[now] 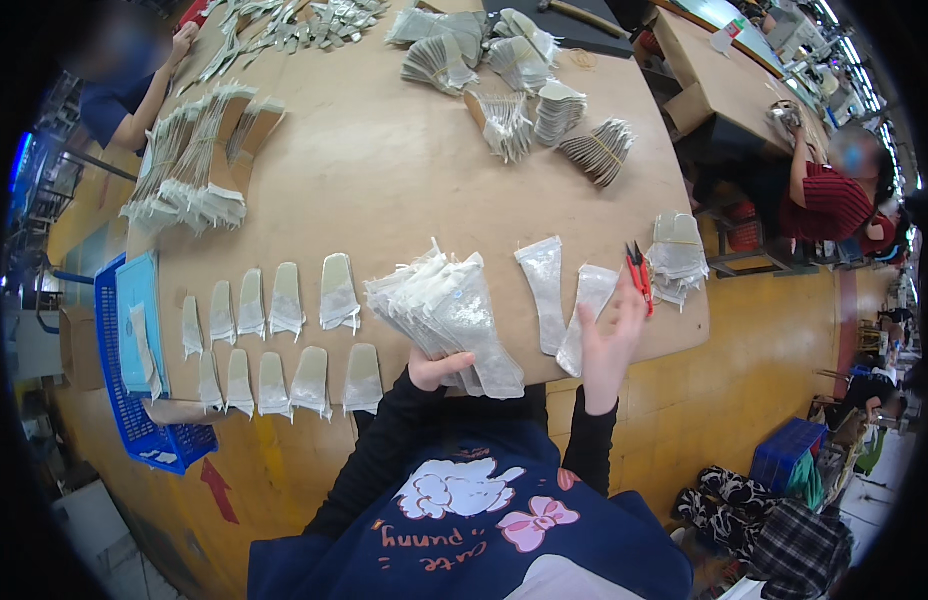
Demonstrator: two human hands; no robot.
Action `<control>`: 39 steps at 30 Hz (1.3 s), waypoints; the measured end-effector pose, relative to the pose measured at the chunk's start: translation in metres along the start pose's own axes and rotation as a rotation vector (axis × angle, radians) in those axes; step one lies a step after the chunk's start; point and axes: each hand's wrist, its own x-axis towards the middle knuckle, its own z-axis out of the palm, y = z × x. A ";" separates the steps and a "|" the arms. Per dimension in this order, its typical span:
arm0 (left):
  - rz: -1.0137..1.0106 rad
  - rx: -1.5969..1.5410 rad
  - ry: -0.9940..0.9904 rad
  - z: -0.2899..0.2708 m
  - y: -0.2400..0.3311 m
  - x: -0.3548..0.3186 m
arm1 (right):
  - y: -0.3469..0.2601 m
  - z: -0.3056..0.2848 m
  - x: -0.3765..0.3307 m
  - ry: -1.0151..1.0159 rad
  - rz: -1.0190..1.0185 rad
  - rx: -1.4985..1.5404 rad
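My left hand [439,368] is closed around the lower side of a thick fanned stack of grey-white, waisted fabric pieces [459,310] with frayed edges, held at the table's near edge. To its right, my right hand [612,340] is held open, thumb and fingers apart. Under and beside it lies a single fabric piece [592,290], with another single piece [544,285] to the left. Red-handled thread snips [639,278] with dark blades lie right by my right fingertips; whether they touch, I cannot tell.
Two rows of small grey pieces [284,295] lie on the table [384,180] at left. Bundles [199,160] stand far left, more bundles [514,80] far right, one tied stack [677,255] near right. A blue basket [169,445] hangs beside the left edge. Co-workers sit at both sides.
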 end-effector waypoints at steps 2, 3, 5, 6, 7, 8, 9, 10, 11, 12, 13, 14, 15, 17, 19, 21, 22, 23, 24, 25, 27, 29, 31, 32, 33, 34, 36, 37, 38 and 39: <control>-0.009 0.036 0.011 0.003 0.002 -0.002 | -0.020 -0.004 -0.011 -0.376 0.008 0.388; -0.010 0.056 0.008 0.004 0.004 -0.002 | -0.031 0.002 -0.017 -0.420 -0.016 0.428; 0.010 0.044 0.013 0.006 0.006 -0.002 | -0.050 0.016 -0.031 -0.518 -0.076 0.516; 0.026 0.037 0.009 0.007 0.007 -0.002 | -0.054 0.020 -0.036 -0.432 -0.091 0.497; 0.017 0.032 0.015 0.007 0.008 -0.002 | -0.058 0.024 -0.041 -0.365 -0.112 0.488; 0.013 0.024 0.016 0.007 0.009 -0.001 | -0.059 0.027 -0.046 -0.301 -0.132 0.478; 0.019 0.013 0.017 0.009 0.010 -0.002 | -0.059 0.028 -0.050 -0.260 -0.110 0.505; 0.005 0.022 0.046 0.011 0.011 -0.003 | -0.058 0.028 -0.053 -0.240 -0.046 0.563; 0.004 0.030 0.073 0.013 0.011 -0.004 | -0.055 0.026 -0.055 -0.238 0.060 0.618; -0.004 0.038 0.085 0.016 0.013 -0.006 | -0.052 0.025 -0.055 -0.211 0.123 0.694; -0.027 -0.018 0.077 0.018 0.016 -0.009 | -0.047 0.022 -0.055 -0.228 0.378 0.928; -0.060 -0.075 0.056 0.020 0.019 -0.014 | -0.042 0.023 -0.050 -0.245 0.424 0.969; -0.096 -0.133 0.036 0.023 0.023 -0.019 | -0.036 0.024 -0.044 -0.263 0.474 1.007; -0.067 -0.176 0.004 0.026 0.031 -0.034 | -0.028 0.029 -0.035 -0.351 0.471 0.914; -0.077 -0.260 0.031 0.027 0.036 -0.048 | -0.027 0.037 -0.031 -0.318 -0.078 0.236; -0.084 -0.156 0.069 0.024 0.042 -0.058 | -0.033 0.041 -0.032 -0.230 -0.271 0.038; -0.090 -0.100 0.093 0.020 0.044 -0.063 | -0.038 0.040 -0.033 -0.328 -0.222 0.140; -0.086 -0.048 0.137 0.018 0.045 -0.067 | -0.044 0.035 -0.035 -0.435 -0.168 0.257; -0.090 0.004 0.177 0.015 0.046 -0.068 | -0.049 0.029 -0.037 -0.519 -0.117 0.370; -0.145 0.099 0.238 0.012 0.046 -0.067 | -0.056 0.023 -0.038 -0.611 -0.117 0.488; -0.031 0.075 0.231 0.011 0.042 -0.064 | -0.070 0.017 -0.044 -0.740 -0.139 0.706; -0.012 0.032 0.237 0.013 0.039 -0.059 | -0.082 0.016 -0.051 -0.616 -0.165 0.672; -0.029 -0.067 0.238 0.015 0.038 -0.057 | -0.085 0.016 -0.055 -0.550 -0.154 0.657; -0.025 -0.051 0.244 0.016 0.037 -0.058 | -0.083 0.016 -0.055 -0.531 -0.145 0.646; -0.018 -0.035 0.252 0.017 0.036 -0.058 | -0.080 0.017 -0.056 -0.530 -0.145 0.632; -0.002 -0.023 0.253 0.017 0.035 -0.059 | -0.077 0.018 -0.058 -0.499 -0.147 0.633; -0.020 -0.016 0.288 0.018 0.032 -0.059 | -0.073 0.019 -0.061 -0.458 -0.193 0.586; -0.022 -0.018 0.292 0.018 0.030 -0.059 | -0.071 0.020 -0.062 -0.423 -0.216 0.572; -0.035 -0.008 0.301 0.018 0.028 -0.059 | -0.068 0.019 -0.063 -0.439 -0.190 0.600; -0.047 -0.002 0.299 0.018 0.025 -0.059 | -0.065 0.019 -0.063 -0.455 -0.161 0.630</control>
